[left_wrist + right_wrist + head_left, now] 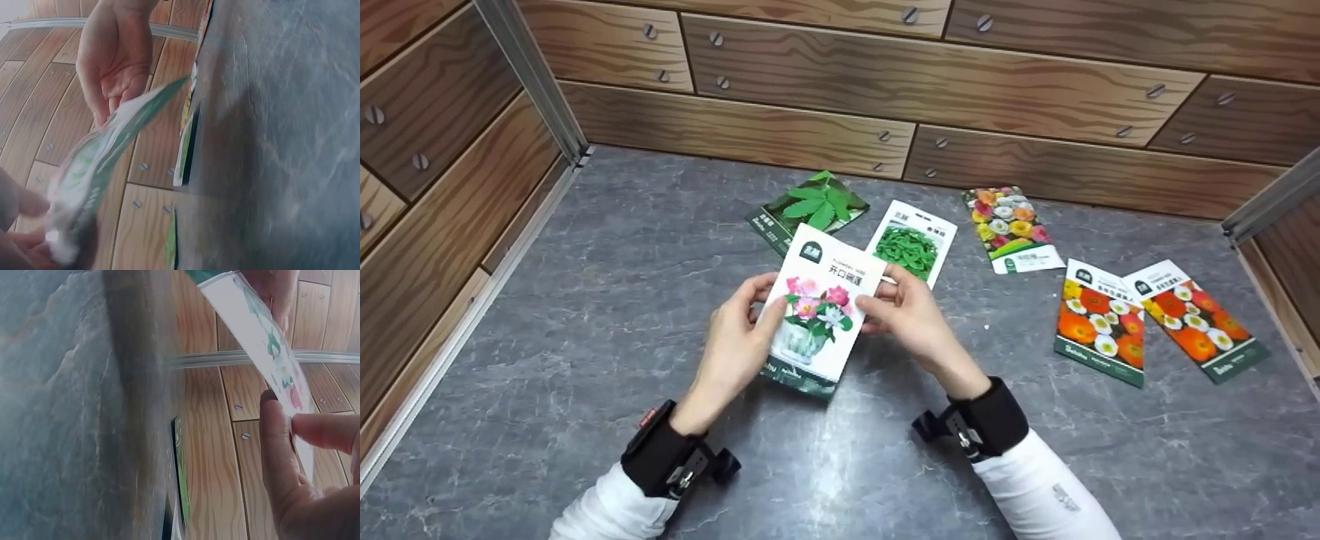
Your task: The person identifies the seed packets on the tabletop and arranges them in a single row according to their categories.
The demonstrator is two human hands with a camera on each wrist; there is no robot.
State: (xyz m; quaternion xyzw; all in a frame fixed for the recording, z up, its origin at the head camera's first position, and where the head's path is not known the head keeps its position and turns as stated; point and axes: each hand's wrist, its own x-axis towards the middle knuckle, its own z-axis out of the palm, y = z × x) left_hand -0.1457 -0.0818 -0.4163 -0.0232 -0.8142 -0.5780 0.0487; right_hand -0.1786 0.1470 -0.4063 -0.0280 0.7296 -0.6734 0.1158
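A white seed packet (815, 319) with pink flowers in a glass bowl and a dark green lower band is held above the table, front side up. My left hand (741, 321) pinches its left edge, thumb on the printed face. On the opposite edge my right hand (911, 313) pinches it between thumb and fingers, seen close in the right wrist view, where the packet (278, 365) bends slightly. Just behind it lie a green-leaf seed packet (829, 202) and a white-bordered herb seed packet (913, 244), both partly covered from the head camera.
Further right lie a packet with multicoloured flowers (1009, 225) and two matching orange-poppy packets (1099, 322), their edges meeting. Wood-patterned panels (810, 67) wall the grey marbled table (607, 300) at the back and sides. A tiny white speck lies right of the hands.
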